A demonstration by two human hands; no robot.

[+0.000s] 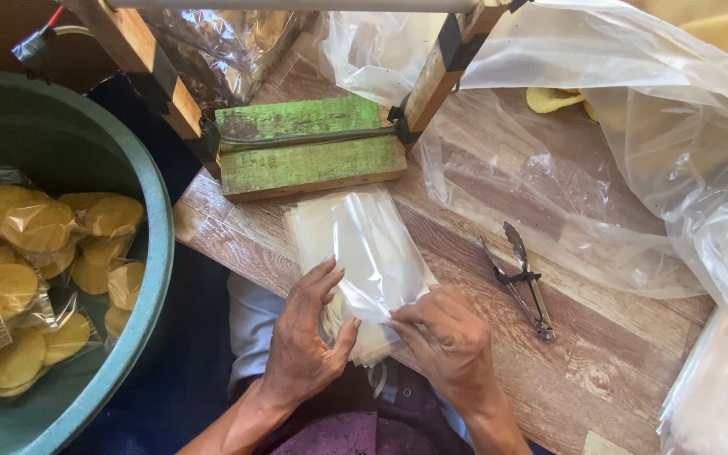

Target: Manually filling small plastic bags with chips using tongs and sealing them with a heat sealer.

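Both hands pinch at the near end of a small clear plastic bag (370, 253) at the lower centre of the frame; the left hand (309, 333) has its fingers curled loosely with the thumb pressed to the bag's corner, and the right hand (448, 337) closes its fingertips on the bag's edge from the other side; neither hand is fully closed, both nip only thin film. The bag lies on top of a stack of like bags (355, 227) on the wood-patterned table (600, 371), its far end just short of the green wooden block (309, 147) that sits between two slanted wooden posts in the upper centre.

Judging by the grip, the step in hand is parting the top bag from the stack or rubbing its mouth open; the next move calls for a fine sliding of thumb against finger so the two layers separate, and for lifting one bag only, since the films cling.

At the left of the frame a teal basin (149, 253) holds packed bags of yellow round crackers (35, 278); right of the hands lie metal tongs (520, 278), well apart from the bag; large loose plastic sheeting (659, 160) fills the upper right, with a few loose crackers (554, 99) showing beneath it.
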